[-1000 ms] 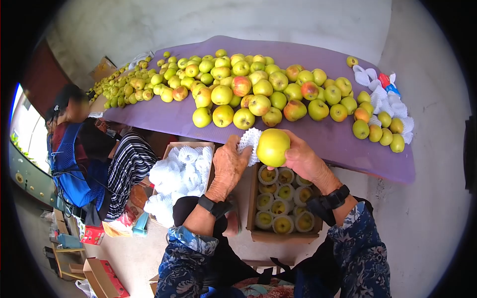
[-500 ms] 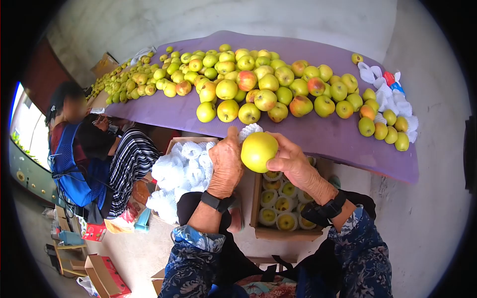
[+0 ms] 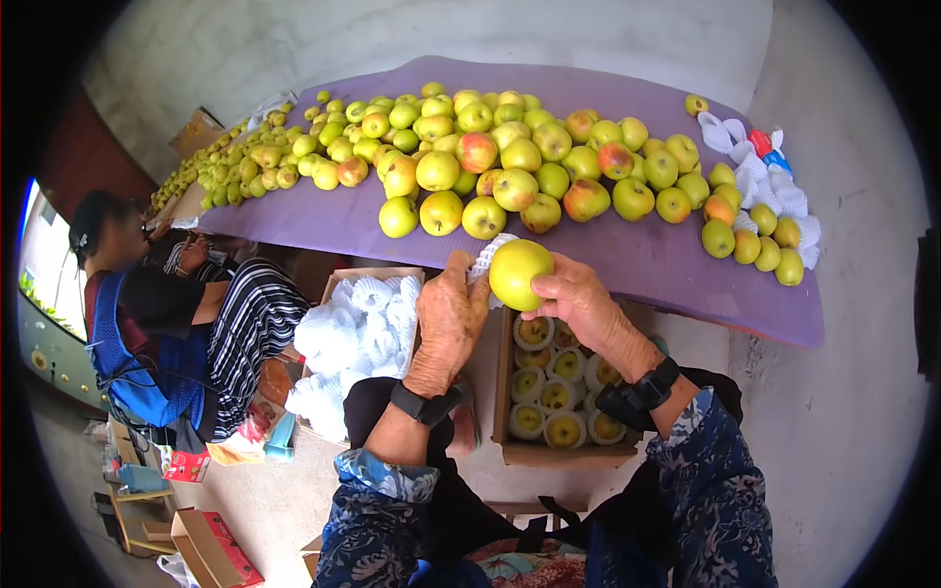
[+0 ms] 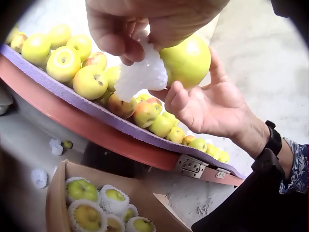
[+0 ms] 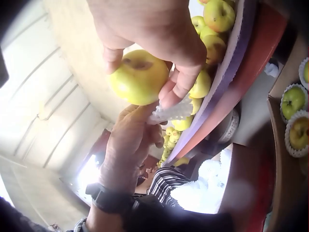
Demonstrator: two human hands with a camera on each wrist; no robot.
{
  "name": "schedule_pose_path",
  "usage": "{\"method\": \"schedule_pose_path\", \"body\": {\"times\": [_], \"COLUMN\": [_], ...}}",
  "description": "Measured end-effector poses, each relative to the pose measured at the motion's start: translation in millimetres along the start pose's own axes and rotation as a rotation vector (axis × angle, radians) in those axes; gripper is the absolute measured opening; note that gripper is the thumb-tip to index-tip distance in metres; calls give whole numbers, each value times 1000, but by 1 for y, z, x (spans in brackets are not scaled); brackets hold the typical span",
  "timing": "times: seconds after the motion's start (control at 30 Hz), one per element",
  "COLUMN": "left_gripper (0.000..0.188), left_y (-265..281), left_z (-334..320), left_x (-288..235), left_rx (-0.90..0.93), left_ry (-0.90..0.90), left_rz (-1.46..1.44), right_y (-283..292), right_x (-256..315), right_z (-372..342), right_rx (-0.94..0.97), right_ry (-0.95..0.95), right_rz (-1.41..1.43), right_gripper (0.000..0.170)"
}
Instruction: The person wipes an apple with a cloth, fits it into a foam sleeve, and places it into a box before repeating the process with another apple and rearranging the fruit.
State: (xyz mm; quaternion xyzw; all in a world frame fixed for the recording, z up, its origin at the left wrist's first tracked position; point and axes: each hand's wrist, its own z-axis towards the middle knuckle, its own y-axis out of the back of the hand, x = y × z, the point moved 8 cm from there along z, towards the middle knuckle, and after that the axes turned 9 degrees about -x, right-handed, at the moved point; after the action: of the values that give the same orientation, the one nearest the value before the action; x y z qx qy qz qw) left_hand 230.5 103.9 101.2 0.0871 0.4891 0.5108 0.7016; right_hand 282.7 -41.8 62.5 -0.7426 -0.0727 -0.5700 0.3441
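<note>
At far left a person (image 3: 181, 294) sits. Next, white foam nets (image 3: 358, 333) fill a box (image 5: 237, 176). The left hand (image 3: 449, 316) pinches one foam net (image 3: 487, 257) just beside a yellow-green apple (image 3: 520, 274), which the right hand (image 3: 585, 309) grips near the front edge of the purple worktop (image 3: 333, 220), strewn with loose apples (image 3: 437, 171). Below, a carton (image 3: 569, 456) holds netted apples (image 3: 557, 394).

Foam sleeve (image 3: 484, 260) partly hidden by apple (image 3: 521, 275), fruit carton (image 3: 564, 457) partly hidden, farthest apples (image 3: 176, 182) indistinct
</note>
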Motion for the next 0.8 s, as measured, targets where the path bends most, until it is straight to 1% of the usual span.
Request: {"method": "schedule_pose_path", "body": {"times": [0.03, 0.13, 0.17, 0.27, 0.37, 0.43, 0.53, 0.57, 0.63, 0.67, 0.73, 0.8], "left_gripper": [18, 14, 14, 13, 13, 12, 10, 10, 11, 12, 13, 13], "left_y": [1, 3, 3, 3, 4, 4, 8, 4, 1, 1, 1, 1], "left_z": [-1, -2, -2, -2, -4, -3, 0, -1, -2, -3, -8, -12], "left_x": [-2, -8, -8, -11, -10, -6, -11, -6, -6, -10, -19, -25], "left_rx": [11, -27, -27, -16, 3, 0, -164, -122, -38, -51, -74, -88], "left_ry": [7, -92, -80, -46, 10, 76, -80, -6, 144, 78, -58, -93], "left_rz": [-8, -15, -31, -64, -88, -134, -139, -166, -219, -185, -121, -147], "right_y": [3, 10, 12, 19, 20, 20, 14, 11, 8, 7, 9, 11], "right_x": [1, 7, 8, 11, 16, 20, 31, 34, 36, 37, 38, 39], "right_z": [-1, -1, -1, 1, 4, 3, -2, -5, -8, -10, -12, -12], "right_rx": [-23, -116, -151, -238, -258, -249, -242, -240, -232, -230, -231, -232], "right_ry": [10, 44, 57, 75, 221, 255, 287, 295, 356, 386, 340, 329], "right_rz": [-69, -267, -331, -483, -575, -663, -821, -880, -895, -901, -933, -969], "right_gripper": [51, 52, 52, 63, 66, 62, 61, 62, 63, 64, 63, 62]}}
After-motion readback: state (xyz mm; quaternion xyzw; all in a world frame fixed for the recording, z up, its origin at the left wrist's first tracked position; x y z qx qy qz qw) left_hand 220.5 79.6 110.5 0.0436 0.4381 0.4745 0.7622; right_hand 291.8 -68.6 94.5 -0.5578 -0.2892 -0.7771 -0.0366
